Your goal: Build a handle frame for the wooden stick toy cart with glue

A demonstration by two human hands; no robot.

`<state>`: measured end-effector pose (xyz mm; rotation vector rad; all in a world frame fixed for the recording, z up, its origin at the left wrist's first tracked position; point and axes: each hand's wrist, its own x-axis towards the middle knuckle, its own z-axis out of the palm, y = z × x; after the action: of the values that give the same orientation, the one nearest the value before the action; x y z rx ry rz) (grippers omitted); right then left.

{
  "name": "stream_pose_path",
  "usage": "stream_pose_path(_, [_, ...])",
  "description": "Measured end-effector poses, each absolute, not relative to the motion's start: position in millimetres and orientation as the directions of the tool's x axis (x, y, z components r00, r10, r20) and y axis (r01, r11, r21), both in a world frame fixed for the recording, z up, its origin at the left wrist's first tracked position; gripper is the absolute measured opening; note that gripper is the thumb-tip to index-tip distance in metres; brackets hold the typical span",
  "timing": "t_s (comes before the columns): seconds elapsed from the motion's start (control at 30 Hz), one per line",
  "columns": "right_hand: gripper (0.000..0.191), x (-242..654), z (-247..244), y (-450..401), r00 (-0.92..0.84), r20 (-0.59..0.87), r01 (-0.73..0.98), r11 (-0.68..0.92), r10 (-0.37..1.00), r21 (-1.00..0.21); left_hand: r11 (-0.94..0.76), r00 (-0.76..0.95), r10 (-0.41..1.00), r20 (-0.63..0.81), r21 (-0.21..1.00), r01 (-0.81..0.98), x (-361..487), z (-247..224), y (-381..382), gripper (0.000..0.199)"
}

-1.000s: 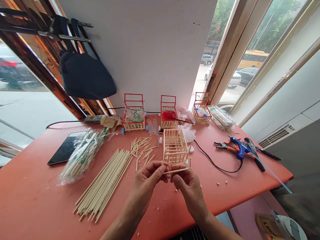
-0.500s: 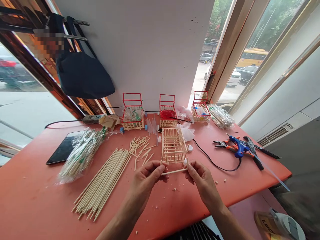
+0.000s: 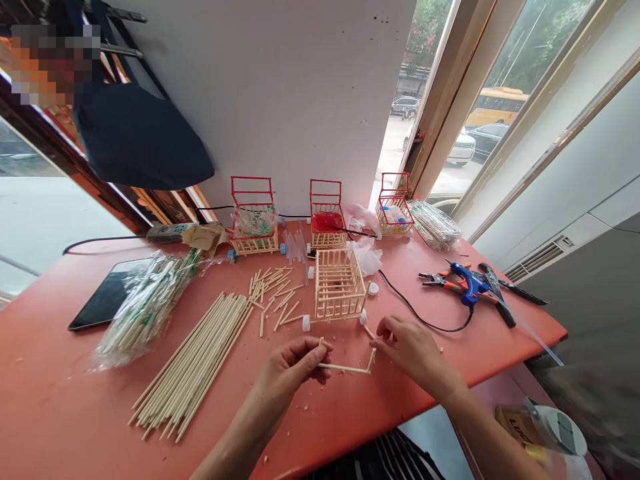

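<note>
Frame of sticks (image 3: 346, 368) juts rightward from the pinching left hand (image 3: 299, 361).

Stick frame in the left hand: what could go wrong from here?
The stick frame is held by the left hand at one end only, so its far corner could twist or crack at the joint if knocked.
The right hand is close to the wooden cart's near-right wheel and might nudge it.
The black cable loops just beyond that hand; a wide reach could snag it.
</note>
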<state>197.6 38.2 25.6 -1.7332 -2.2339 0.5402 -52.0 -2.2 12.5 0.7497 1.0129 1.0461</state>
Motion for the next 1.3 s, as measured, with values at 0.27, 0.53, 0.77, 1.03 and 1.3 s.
stream_pose_path(0.27, [0.011,196.2,28.9,37.9,-0.278,-0.133,0.905,0.213,0.951,-0.369,0.356,0.193,0.931,-0.311,0.892,-0.28,-48.5,10.2,-2.0,0.042])
stream_pose_path(0.53, [0.011,192.8,66.1,46.7,-0.527,-0.12,0.487,0.183,0.842,-0.854,0.342,0.216,0.931,-0.293,0.907,-0.245,-41.9,24.3,-5.1,0.039])
stream_pose_path(0.77, [0.013,178.7,77.6,41.5,-0.604,-0.128,0.486,0.237,0.787,-0.841,0.316,0.21,0.94,-0.27,0.921,-0.229,-37.0,30.9,-4.6,0.037])
stream_pose_path(1.03, [0.011,180.9,74.3,39.2,-0.625,-0.112,0.462,0.25,0.773,-0.851,0.303,0.224,0.941,-0.254,0.926,-0.224,-35.8,33.1,-5.6,0.034])
stream_pose_path(1.3, [0.011,178.9,76.4,37.3,-0.602,-0.143,0.47,0.204,0.785,-0.859,0.294,0.213,0.945,-0.249,0.931,-0.214,-34.5,32.3,-5.9,0.033])
